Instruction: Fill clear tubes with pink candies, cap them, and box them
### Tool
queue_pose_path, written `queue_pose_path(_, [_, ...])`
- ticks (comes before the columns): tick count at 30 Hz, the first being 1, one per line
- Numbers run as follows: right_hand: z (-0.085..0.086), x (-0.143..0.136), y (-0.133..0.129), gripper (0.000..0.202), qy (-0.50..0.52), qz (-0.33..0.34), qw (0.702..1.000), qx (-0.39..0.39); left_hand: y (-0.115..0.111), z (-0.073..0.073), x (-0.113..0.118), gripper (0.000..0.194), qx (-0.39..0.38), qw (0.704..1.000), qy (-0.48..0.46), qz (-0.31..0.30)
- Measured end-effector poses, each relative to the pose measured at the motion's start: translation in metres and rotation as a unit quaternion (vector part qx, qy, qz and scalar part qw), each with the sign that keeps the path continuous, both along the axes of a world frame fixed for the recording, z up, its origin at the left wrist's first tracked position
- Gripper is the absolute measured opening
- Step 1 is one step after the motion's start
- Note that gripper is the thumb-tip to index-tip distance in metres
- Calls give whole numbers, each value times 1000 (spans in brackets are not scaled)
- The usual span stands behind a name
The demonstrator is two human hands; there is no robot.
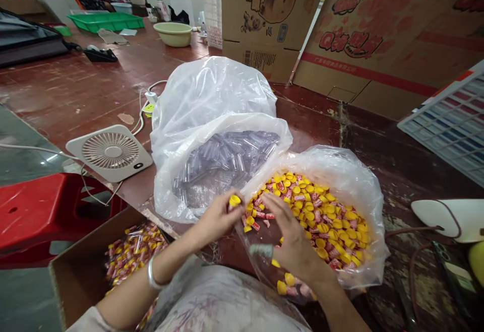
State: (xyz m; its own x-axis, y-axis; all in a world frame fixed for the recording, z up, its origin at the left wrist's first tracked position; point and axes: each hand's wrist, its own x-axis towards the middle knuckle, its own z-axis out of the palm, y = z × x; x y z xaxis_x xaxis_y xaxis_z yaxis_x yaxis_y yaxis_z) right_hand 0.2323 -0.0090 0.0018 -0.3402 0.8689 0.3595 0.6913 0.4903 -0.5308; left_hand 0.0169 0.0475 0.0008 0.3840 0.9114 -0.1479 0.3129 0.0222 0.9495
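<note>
My left hand [216, 221] is closed near the front edge of the clear plastic bags, a silver bangle on its wrist. A yellow cap [235, 200] sticks out at the top of its grip; whatever is below the cap is hidden by the fingers. My right hand [293, 241] is at the near left side of a pile of yellow caps with red-and-white pieces [321, 216], its fingers apart. Grey-green tape [261, 250] wraps its thumb. Behind the left hand, a white plastic bag [212, 90] lies open with many clear plastic tubes [227, 153] inside.
A cardboard box [62, 276] at lower left holds a heap of similar capped pieces. On the table stand a white fan [111, 153], a tape dispenser [100, 54] and a pale green basin [174, 35]. Large cartons [260, 24] and a white crate [454, 115] border the right.
</note>
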Motion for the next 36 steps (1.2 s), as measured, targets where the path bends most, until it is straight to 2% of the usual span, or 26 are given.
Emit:
queue_pose_path(1, [-2,8,2,63,1,-36,999,-7,14,-2,-8,18,83,989,122,23])
queue_pose_path(2, [-5,14,3,53,-4,-67,998,-16,28,-4,-16,24,141,962,233,36])
queue_pose_path(4, [-16,20,3,49,-42,-79,994,-55,53,-9,-29,35,178,910,374,19])
queue_pose_path(5, [-22,18,2,53,-75,-60,992,-80,62,-12,-33,36,172,899,402,-8])
queue_pose_path(7, [-34,9,0,64,-145,-15,983,-111,71,-18,-41,32,157,900,402,-60])
queue_pose_path(10, [-46,-8,-2,72,-218,9,970,-103,68,-25,-50,30,144,907,379,-111])
queue_pose_path(12, [-50,-14,-3,66,-237,7,967,-93,59,-28,-57,30,130,909,383,-100])
queue_pose_path(15, [-51,-13,-5,53,-238,19,967,-85,45,-30,-68,26,105,904,413,-29])
queue_pose_path(17, [-51,-11,-5,50,-224,36,970,-87,33,-26,-73,29,87,925,368,10])
queue_pose_path(19, [-50,-8,-5,48,-187,42,977,-97,20,-17,-72,35,68,966,248,29])
queue_pose_path(21, [-47,-7,-3,39,-96,27,990,-102,6,-7,-66,38,33,993,116,13])
queue_pose_path(23, [-39,-8,0,26,56,-18,994,-92,-8,2,-53,36,-13,999,32,-33])
queue_pose_path(25, [-25,-9,2,21,210,-60,972,-82,-19,7,-39,32,-48,996,-18,-78])
queue_pose_path(27, [-9,-12,4,24,290,-63,951,-83,-26,8,-25,30,-68,990,-58,-108])
queue_pose_path(29, [4,-14,4,25,279,-30,957,-73,-29,7,-14,28,-85,984,-104,-120])
queue_pose_path(31, [11,-16,2,26,224,7,973,-54,-30,6,-7,28,-108,975,-158,-116])
queue_pose_path(33, [12,-18,-1,31,172,39,984,-40,-31,4,-2,28,-135,966,-204,-87])
queue_pose_path(36, [3,-24,-8,57,106,42,993,-14,-35,2,5,32,-206,937,-279,-30])
